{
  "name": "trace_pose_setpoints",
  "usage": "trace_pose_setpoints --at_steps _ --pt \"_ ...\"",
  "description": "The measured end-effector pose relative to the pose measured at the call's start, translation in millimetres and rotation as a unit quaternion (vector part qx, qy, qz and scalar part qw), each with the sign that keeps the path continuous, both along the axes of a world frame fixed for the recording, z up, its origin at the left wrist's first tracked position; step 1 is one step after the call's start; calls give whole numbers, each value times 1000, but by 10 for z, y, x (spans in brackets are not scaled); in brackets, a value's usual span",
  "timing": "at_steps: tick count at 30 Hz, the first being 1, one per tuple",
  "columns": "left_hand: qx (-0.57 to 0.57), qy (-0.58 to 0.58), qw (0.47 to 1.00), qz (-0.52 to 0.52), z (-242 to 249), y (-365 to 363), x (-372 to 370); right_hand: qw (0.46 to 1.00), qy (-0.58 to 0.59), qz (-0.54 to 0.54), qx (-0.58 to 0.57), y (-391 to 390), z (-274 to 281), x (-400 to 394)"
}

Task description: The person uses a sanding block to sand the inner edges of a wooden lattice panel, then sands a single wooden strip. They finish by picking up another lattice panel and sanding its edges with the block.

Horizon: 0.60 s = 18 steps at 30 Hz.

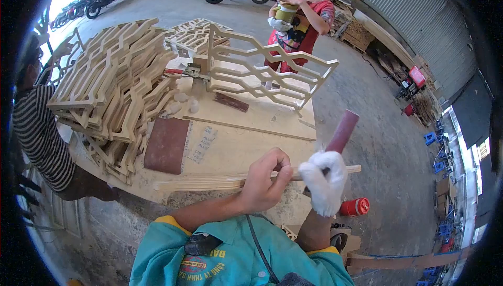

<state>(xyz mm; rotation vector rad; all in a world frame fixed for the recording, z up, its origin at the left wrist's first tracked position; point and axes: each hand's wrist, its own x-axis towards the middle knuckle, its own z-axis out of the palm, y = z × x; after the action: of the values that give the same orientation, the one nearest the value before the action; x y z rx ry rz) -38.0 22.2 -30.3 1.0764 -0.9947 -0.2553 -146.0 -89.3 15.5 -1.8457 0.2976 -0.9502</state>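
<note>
My right hand (pixel 324 182), in a white glove, is closed around a rolled piece of reddish-brown sandpaper (pixel 343 130) that sticks up from the fist. My bare left hand (pixel 266 179) is beside it with fingers curled and thumb bent in; whatever lies inside is hidden. Beneath both hands, a long narrow wooden strip (pixel 209 182) runs along the table's near edge. A sheet of sandpaper (pixel 166 147) lies flat to the left, near handwritten marks on the board. Farther back, a wooden lattice frame (pixel 272 71) stands upright beside a red-handled toggle clamp (pixel 191 71).
Stacked lattice frames (pixel 110 76) fill the table's left side. A narrow sandpaper piece (pixel 230 101) lies mid-table. One person (pixel 309 24) stands across, holding a yellow-green container; another in stripes (pixel 44 134) is at left. A red cylindrical container (pixel 355 207) sits right of my glove.
</note>
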Motion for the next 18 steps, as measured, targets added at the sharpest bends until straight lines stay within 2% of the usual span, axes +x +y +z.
trace_pose_setpoints --at_steps 3,6,7,10,11,14,15,18 --pt "-33 -17 999 -14 51 -19 56 983 -98 94 123 122 -8 -174" --pt "-14 -27 997 -71 98 -16 157 943 28 314 110 99 20 -295" --pt "1 -27 995 -97 103 -13 170 953 116 276 53 179 140 -328" --pt "127 95 979 -125 221 51 102 957 121 219 146 302 -62 -304" --pt "116 96 982 -112 180 37 82 953 98 221 183 259 -299 -378" --pt "99 65 989 -85 164 45 73 913 -57 185 358 492 -310 -354" --pt "103 71 988 -88 180 56 65 915 29 199 349 373 -305 -407" --pt "142 67 981 -111 192 57 63 926 63 135 347 490 -176 -354"
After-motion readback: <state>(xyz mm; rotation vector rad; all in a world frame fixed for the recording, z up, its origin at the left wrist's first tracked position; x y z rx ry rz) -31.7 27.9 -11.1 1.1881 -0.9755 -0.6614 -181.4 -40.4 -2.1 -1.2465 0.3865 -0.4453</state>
